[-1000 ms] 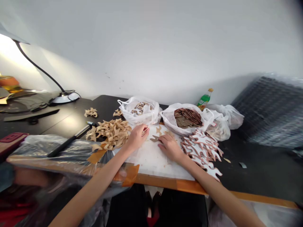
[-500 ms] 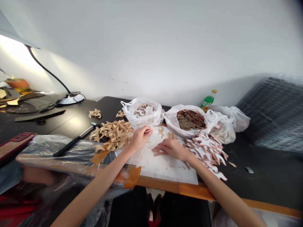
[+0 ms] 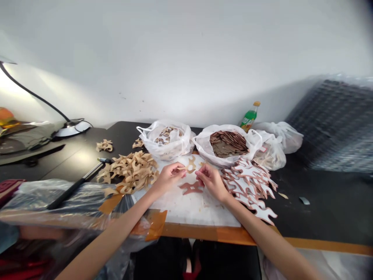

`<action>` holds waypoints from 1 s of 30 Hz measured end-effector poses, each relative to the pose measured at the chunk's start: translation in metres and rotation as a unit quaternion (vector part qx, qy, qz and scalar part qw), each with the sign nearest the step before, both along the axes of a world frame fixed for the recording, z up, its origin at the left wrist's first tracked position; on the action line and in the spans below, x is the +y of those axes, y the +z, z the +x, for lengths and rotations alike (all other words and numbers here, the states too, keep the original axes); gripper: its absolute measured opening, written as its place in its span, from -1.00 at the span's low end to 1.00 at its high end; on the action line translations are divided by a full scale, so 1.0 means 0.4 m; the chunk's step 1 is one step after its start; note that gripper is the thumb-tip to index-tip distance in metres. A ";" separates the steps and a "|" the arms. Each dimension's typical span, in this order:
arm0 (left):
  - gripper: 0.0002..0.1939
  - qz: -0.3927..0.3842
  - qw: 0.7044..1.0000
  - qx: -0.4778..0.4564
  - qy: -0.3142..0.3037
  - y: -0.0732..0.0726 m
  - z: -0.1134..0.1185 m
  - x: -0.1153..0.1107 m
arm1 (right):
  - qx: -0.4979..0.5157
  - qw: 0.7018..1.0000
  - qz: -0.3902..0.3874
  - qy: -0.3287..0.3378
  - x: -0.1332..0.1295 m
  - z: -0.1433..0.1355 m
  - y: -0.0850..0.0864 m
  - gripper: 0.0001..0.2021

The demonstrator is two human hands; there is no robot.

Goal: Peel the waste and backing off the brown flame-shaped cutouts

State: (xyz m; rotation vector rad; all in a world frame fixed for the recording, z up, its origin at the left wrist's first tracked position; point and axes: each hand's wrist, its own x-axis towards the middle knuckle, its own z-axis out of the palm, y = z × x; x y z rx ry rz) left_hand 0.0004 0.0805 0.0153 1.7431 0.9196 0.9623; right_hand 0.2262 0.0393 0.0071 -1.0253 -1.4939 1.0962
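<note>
My left hand (image 3: 170,177) is closed in a pinch over the white work sheet (image 3: 175,206). A thin tan edge of a cut-out piece (image 3: 182,168) pokes out from its fingertips. Beside it, another tan wavy cut-out (image 3: 191,165) appears to lie on the sheet. My right hand (image 3: 212,181) is also pinched, thumb against fingers; what it holds, if anything, is too small to make out. A reddish-brown wavy cut-out (image 3: 191,188) lies flat between the hands, nearer to me. White brown-edged cut-outs (image 3: 247,182) are heaped right of my right hand.
Left of the sheet is a pile of tan cut-outs (image 3: 134,169), then a black-handled tool (image 3: 72,188). Behind stand two white plastic bags of pieces, one left (image 3: 171,151), one right (image 3: 201,142), and a green bottle (image 3: 250,116). A lamp base (image 3: 72,128) is at far left.
My right hand has lifted off the reddish-brown cut-out, moved up and closed into a pinch; that cut-out now shows. My left hand has come lower, still pinching. The view has swung slightly right.
</note>
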 end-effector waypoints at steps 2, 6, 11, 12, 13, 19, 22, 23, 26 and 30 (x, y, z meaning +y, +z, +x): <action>-0.74 -0.010 1.000 0.002 0.002 0.002 0.004 -0.005 | 0.047 0.999 -0.026 0.009 -0.002 -0.007 0.002 -0.57; -0.73 -0.012 1.000 0.004 0.004 0.007 0.007 -0.011 | 0.111 0.992 -0.047 -0.021 0.006 -0.019 -0.006 -0.50; -0.72 -0.016 1.000 -0.002 0.011 0.014 0.006 -0.014 | 0.038 0.994 -0.041 -0.091 0.016 -0.012 -0.020 -0.29; -0.72 -0.015 1.000 -0.002 0.010 0.014 0.005 -0.015 | 0.022 0.994 -0.040 -0.103 0.015 -0.009 -0.018 -0.26; -0.72 -0.014 1.000 -0.004 0.008 0.015 0.005 -0.016 | 0.009 0.993 -0.031 -0.110 0.012 -0.008 -0.015 -0.26; -0.70 -0.058 0.996 -0.057 -0.025 0.015 0.012 -0.031 | -0.112 0.973 0.155 -0.129 -0.015 -0.022 0.011 -0.64; -0.69 -0.057 0.997 -0.047 -0.036 0.010 0.017 -0.037 | -0.134 0.957 0.215 -0.144 -0.021 -0.031 0.018 -0.69; -0.67 -0.047 0.998 -0.036 -0.038 0.007 0.018 -0.038 | -0.138 0.953 0.226 -0.145 -0.021 -0.031 0.020 -0.70; -0.61 -0.016 0.999 -0.003 -0.040 -0.006 0.019 -0.039 | -0.140 0.948 0.248 -0.140 -0.021 -0.028 0.025 -0.74; -0.54 0.005 0.999 0.023 -0.047 -0.017 0.019 -0.043 | -0.121 0.949 0.252 -0.148 -0.020 -0.023 0.015 -0.79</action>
